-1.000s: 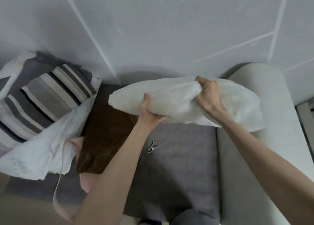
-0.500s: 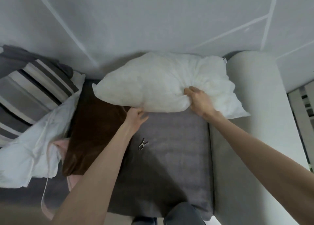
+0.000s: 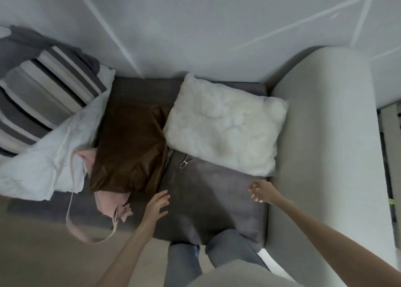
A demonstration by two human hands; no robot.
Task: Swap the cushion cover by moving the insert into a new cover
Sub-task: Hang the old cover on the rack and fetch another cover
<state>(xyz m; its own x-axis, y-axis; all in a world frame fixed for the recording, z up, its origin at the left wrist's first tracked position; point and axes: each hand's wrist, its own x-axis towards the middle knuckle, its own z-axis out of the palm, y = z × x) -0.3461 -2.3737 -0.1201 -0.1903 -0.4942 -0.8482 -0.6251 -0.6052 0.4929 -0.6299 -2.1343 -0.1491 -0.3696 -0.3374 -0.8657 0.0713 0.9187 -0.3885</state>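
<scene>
Dim, flat, greyish light all over, no glare anywhere. Soft shadow pools on the grey seat (image 3: pixel 212 191) beneath the left hand (image 3: pixel 157 204). Both hands smear with motion blur, the right hand (image 3: pixel 261 191) worst at the fingertips. Wall lines bend outward toward the frame edges, wide-angle stretch.

I find nothing I can read here: no words, labels, brand marks, numbers or signs show on anything in front of me.
</scene>
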